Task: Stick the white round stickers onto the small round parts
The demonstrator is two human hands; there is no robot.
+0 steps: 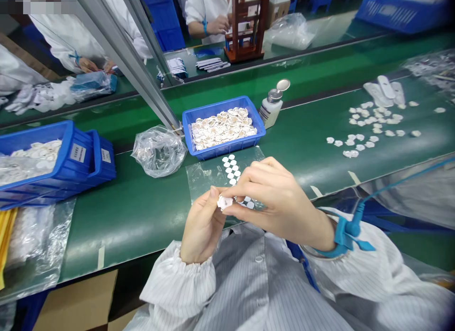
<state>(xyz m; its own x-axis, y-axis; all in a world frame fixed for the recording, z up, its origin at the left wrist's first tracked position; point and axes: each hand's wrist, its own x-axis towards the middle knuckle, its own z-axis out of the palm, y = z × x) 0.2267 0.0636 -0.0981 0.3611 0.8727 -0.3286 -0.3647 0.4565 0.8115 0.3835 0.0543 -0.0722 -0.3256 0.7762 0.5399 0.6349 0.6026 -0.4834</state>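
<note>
A small white round part (pixel 224 203) is pinched between my two hands above the near edge of the green bench. My left hand (pixel 203 226) grips it from the left with thumb and fingers. From the right, the fingertips of my right hand (pixel 277 203) close on the same part. Beneath them lies a clear plastic sheet (pixel 202 177) bearing rows of white round stickers (pixel 232 169), partly covered by my right hand. Just beyond, a blue tray (pixel 223 152) holds many similar white round pieces (pixel 223 127).
A pump bottle (pixel 272 108) with its lid raised stands right of the tray. Crumpled plastic bags (pixel 159 151) lie left of it, near blue bins (pixel 81 162). Loose white pieces (pixel 377 117) are scattered at right. A blue cord (pixel 394 181) runs from my right wrist. Co-workers sit across.
</note>
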